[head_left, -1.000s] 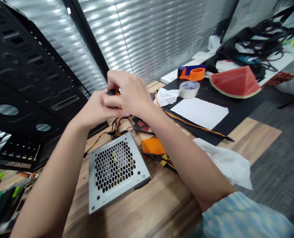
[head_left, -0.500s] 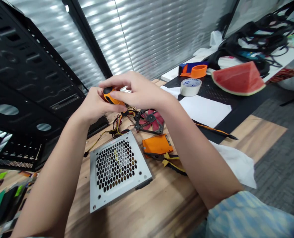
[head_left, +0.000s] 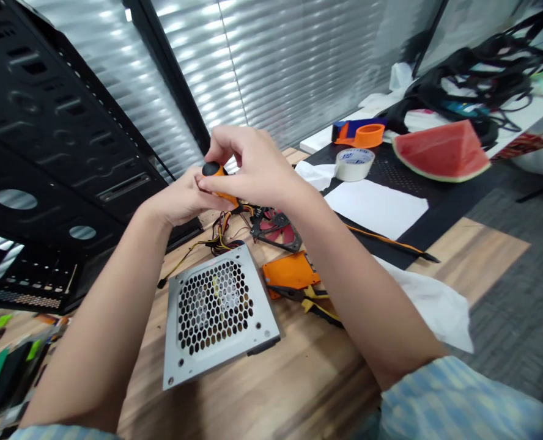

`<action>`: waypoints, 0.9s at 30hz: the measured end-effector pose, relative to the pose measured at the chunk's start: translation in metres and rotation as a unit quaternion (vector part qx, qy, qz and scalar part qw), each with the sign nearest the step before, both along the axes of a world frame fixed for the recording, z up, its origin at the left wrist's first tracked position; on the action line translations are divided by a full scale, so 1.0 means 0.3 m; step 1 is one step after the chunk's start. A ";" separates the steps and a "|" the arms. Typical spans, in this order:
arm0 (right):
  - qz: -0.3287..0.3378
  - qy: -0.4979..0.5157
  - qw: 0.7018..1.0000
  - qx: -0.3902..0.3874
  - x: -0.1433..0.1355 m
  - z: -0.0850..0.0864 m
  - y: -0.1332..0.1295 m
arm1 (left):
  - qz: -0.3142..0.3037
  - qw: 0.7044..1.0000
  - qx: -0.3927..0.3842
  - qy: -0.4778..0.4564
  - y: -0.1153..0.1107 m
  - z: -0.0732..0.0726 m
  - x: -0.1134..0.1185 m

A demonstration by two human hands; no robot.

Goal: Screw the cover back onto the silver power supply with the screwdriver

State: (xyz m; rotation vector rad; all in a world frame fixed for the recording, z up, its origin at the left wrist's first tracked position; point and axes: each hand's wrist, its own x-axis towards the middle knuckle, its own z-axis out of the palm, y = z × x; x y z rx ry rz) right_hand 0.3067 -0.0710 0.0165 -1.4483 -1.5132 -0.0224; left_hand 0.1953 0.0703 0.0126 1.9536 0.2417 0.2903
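Note:
An orange and black screwdriver handle (head_left: 223, 194) sits between my two hands, above the table's far part. The fingers of my left hand (head_left: 184, 194) are wrapped round it from the left. My right hand (head_left: 253, 168) pinches its black end from the right, thumb and fingers closed. Whatever lies at the tool's lower end is hidden. Below the hands are bundled coloured cables (head_left: 221, 235) and a black-framed fan with red blades (head_left: 278, 229). Nearer to me a grey power supply (head_left: 219, 311) rests with its honeycomb grille facing up.
A black computer case (head_left: 46, 140) stands at the left. Right of the power supply lie an orange box (head_left: 290, 271) and yellow-black pliers (head_left: 310, 299). Farther right are white paper (head_left: 381, 205), a tape roll (head_left: 354, 165) and a watermelon slice (head_left: 443, 150).
Both hands and the screwdriver handle have shifted slightly right. My right fingers have curled up round the handle's end, and the handle stands more upright.

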 end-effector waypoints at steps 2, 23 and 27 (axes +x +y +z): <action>-0.004 -0.009 1.000 -0.004 -0.011 -0.002 0.003 | -0.004 1.000 0.000 -0.018 -0.014 -0.016 0.001; 0.088 0.119 0.989 -0.030 0.060 -0.010 0.000 | 0.004 0.995 0.017 -0.102 0.019 -0.082 0.085; 0.041 0.113 0.993 -0.013 0.064 -0.015 0.004 | -0.041 0.998 -0.018 -0.050 0.030 -0.059 0.096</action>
